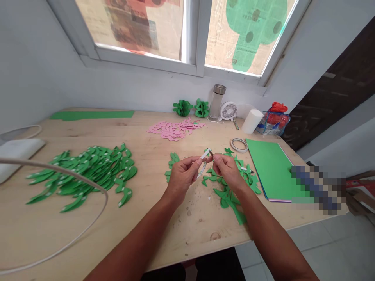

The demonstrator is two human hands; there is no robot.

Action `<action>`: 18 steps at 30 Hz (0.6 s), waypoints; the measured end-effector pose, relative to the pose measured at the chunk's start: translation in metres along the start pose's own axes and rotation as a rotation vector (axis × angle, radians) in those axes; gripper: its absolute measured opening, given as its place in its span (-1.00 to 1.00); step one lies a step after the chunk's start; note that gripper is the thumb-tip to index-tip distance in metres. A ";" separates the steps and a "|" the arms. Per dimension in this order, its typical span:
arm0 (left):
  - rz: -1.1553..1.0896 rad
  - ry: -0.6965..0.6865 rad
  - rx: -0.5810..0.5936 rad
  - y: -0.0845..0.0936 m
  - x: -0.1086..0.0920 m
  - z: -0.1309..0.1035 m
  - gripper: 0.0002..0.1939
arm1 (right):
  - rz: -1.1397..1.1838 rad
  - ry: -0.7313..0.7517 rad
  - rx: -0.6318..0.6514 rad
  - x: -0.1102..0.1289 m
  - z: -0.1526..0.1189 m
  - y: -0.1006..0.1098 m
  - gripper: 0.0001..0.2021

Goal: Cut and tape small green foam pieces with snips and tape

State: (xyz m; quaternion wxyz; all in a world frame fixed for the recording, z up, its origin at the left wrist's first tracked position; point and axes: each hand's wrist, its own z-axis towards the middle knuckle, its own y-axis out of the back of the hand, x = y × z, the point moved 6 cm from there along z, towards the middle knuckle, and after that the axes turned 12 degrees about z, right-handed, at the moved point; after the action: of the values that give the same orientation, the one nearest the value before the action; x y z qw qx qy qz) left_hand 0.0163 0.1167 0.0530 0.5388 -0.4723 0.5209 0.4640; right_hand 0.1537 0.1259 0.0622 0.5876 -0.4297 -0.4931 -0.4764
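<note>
My left hand [183, 173] pinches a white strip of tape [205, 153], which points up and away from me. A loose end of the strip curls down beside the fingers. Close against it, my right hand [227, 166] is closed in a pinch, with a small dark tip at the strip's end that I cannot make out. Both hands are above the table, over green paper scraps [225, 193]. A few small green cut pieces [174, 158] lie just beyond my left hand.
Green curved pieces with white tabs [96, 168] are heaped at left. Pink cutouts [172, 128], two green paper ornaments [182, 108], a bottle [217, 102] and a fan [228, 111] stand behind. A tape roll [239, 145] and green sheets [271, 168] lie right; a cable [96, 187] crosses left.
</note>
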 end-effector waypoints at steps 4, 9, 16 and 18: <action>-0.008 0.008 -0.002 0.000 0.000 -0.001 -0.67 | -0.022 0.000 -0.006 0.001 0.000 0.001 -0.56; -0.030 0.014 -0.009 0.000 0.001 0.000 -0.71 | -0.043 -0.007 -0.007 0.001 0.000 0.001 -0.56; -0.017 0.018 -0.007 0.000 0.001 -0.001 -0.71 | -0.044 -0.014 -0.025 0.000 0.000 0.002 -0.56; -0.014 0.020 -0.006 0.000 0.001 -0.001 -0.72 | -0.048 -0.011 -0.033 -0.001 -0.001 0.002 -0.56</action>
State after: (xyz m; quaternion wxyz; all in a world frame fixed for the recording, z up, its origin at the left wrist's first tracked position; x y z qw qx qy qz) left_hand 0.0161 0.1158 0.0522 0.5354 -0.4821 0.5215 0.4571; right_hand 0.1560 0.1258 0.0615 0.5660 -0.4299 -0.4989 -0.4960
